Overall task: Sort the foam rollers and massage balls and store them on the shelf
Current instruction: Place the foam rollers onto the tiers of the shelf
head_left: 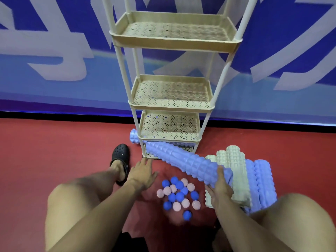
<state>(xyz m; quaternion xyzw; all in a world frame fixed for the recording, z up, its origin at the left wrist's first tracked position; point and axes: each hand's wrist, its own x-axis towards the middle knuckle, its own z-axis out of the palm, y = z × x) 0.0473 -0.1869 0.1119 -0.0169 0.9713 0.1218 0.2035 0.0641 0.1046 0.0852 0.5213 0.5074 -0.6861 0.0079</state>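
Foam rollers and massage balls lay on a red floor in front of a blue wall banner with large pale lettering. A beige four-tier shelf stood against that banner, its perforated upper trays bare. One lilac roller rested on the bottom tier, poking out to the left. A black clog (worn on the person's foot) sat just left of the shelf's base. The right hand gripped the near end of a long lilac roller, whose far end reached the bottom tier. The left hand hovered, fingers spread, near the shelf's foot. Blue and pink balls clustered between the hands; cream and lilac rollers were piled at right.
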